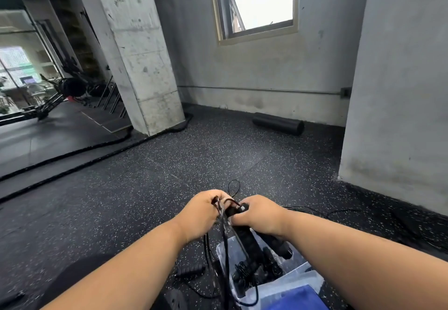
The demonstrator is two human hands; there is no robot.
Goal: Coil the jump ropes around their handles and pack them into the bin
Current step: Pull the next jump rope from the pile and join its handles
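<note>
Two hands over the bin: my right wraps the handles, my left pinches rope. No legible writing.

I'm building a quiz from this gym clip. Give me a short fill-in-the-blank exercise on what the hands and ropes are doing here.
1. The right hand grips the black jump rope ____, held above the bin.
2. The left hand holds loops of black ____.
3. The clear plastic bin already holds coiled ____.
4. By the far wall, under the window, lies a black foam ____.

Missing words: handles; rope; jump ropes; roller
</note>
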